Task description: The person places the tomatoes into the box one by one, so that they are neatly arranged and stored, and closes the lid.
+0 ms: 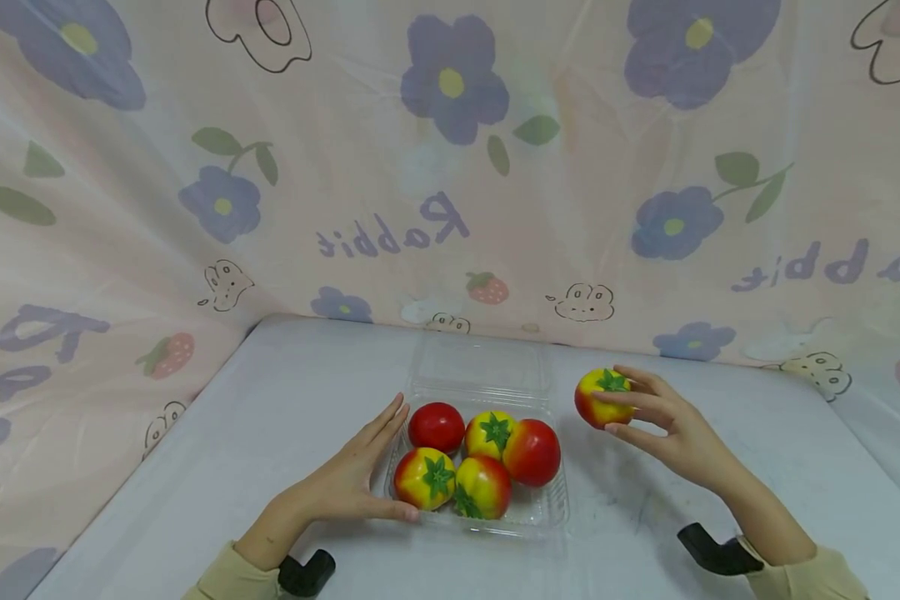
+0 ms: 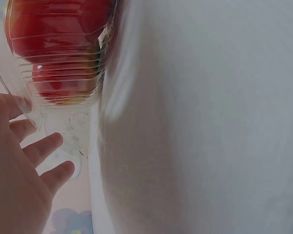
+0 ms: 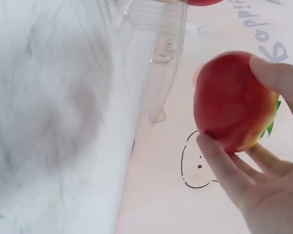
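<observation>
A clear plastic clamshell box (image 1: 547, 508) stands on the table, its lid (image 1: 482, 367) folded back behind it. Several red and yellow toy tomatoes (image 1: 424, 478) with green star-shaped leaves lie inside. With fingers spread and fairly straight, my left hand (image 1: 352, 483) rests along the box's left side; the left wrist view shows these fingers (image 2: 45, 148) by the ribbed wall. To the right of the box, my right hand (image 1: 663, 421) holds another toy tomato (image 1: 596, 400) above the table, pinched between thumb and fingers. In the right wrist view this tomato (image 3: 232, 102) shows mostly its red side.
A white cloth-like surface covers the table (image 1: 270, 375). A patterned curtain (image 1: 570, 183) with flowers and rabbits hangs behind it and along the left side. Black straps or mounts (image 1: 720, 552) sit at both wrists, by the light sleeves.
</observation>
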{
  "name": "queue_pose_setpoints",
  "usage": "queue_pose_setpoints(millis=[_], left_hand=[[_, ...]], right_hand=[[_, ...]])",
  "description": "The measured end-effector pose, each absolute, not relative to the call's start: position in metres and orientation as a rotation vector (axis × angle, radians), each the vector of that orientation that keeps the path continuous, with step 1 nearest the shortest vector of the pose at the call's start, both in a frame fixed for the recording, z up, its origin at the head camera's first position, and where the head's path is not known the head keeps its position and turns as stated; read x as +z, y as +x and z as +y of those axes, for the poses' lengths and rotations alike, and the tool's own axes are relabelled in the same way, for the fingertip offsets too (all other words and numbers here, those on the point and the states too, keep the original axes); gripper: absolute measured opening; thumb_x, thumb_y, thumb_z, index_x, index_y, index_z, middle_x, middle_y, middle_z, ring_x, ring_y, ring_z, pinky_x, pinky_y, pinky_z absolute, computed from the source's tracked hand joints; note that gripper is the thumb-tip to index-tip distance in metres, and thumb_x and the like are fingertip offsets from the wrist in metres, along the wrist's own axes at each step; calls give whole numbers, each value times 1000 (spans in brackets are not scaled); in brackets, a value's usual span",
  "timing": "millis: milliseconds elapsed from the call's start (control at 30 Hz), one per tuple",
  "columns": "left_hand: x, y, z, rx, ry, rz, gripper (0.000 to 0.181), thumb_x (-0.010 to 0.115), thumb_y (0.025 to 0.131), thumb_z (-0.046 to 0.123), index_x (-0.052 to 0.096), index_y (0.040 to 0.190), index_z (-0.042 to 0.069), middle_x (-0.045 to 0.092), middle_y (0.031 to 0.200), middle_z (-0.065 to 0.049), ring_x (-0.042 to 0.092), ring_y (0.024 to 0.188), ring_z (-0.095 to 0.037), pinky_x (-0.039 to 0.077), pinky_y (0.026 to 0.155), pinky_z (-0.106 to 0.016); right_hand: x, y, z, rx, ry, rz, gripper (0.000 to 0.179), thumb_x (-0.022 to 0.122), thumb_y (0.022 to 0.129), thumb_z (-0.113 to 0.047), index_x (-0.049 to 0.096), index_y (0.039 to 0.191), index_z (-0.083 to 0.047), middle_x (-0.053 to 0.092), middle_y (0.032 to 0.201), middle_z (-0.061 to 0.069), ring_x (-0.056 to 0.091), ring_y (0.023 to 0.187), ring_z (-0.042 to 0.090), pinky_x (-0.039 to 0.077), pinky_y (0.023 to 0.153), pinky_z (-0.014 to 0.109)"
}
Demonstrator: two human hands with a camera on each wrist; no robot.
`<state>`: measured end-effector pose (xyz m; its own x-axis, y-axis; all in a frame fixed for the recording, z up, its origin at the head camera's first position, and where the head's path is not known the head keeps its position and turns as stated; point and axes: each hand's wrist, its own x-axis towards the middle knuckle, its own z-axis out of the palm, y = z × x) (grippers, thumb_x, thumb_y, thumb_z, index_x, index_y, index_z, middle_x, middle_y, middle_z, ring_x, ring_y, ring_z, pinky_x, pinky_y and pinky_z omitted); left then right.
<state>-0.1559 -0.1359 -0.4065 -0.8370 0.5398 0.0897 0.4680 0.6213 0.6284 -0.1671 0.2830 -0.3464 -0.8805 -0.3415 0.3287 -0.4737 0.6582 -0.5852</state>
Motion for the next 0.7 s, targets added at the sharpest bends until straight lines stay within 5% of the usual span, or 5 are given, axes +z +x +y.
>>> queue_pose_setpoints(millis=[533, 700], left_hand=[[-409, -157, -136, 1034, 863, 2723, 117, 73, 68, 65, 12, 155, 18, -1, 163, 1, 13, 148, -34, 29, 107, -66], [-409, -157, -136, 1026, 860, 2729, 117, 73, 68, 65, 12, 155, 18, -1, 163, 1, 13, 148, -34, 29, 107, -65]], right_hand=[[-336, -152, 274, 1128, 854, -2756, 34, 71, 86, -16, 68, 119, -26, 44, 143, 9, 42, 124, 33, 59, 78, 43], [-333, -149, 273, 1186, 869, -2768, 34, 70, 86, -17, 68, 119, -27, 45, 143, 8, 45, 122, 17, 59, 78, 41]])
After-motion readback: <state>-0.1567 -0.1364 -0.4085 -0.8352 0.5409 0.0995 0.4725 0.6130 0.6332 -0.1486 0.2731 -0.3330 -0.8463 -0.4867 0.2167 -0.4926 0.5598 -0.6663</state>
